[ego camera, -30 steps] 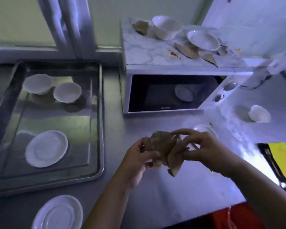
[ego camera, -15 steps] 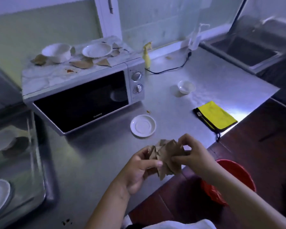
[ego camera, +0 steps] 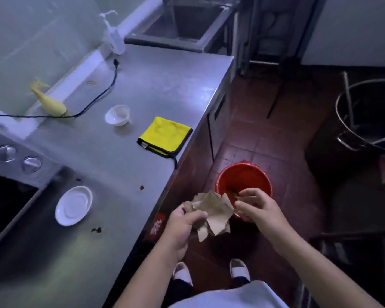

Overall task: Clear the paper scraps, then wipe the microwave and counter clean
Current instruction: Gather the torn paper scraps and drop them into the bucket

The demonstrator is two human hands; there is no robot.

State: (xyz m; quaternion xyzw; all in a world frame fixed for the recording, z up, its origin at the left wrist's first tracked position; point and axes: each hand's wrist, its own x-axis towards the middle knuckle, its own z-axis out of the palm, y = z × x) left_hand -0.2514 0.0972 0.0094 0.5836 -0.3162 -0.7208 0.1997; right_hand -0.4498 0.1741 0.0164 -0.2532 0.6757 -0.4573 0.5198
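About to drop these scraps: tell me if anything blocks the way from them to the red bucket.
Nothing visible does. The left hand and right hand hold the scraps past the counter edge, by the near rim of the open bucket on the floor. Its mouth is uncovered.

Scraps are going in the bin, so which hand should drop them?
Probably left: the left hand grips the brown paper scraps beside the round red bucket; the right hand only pinches their edge.
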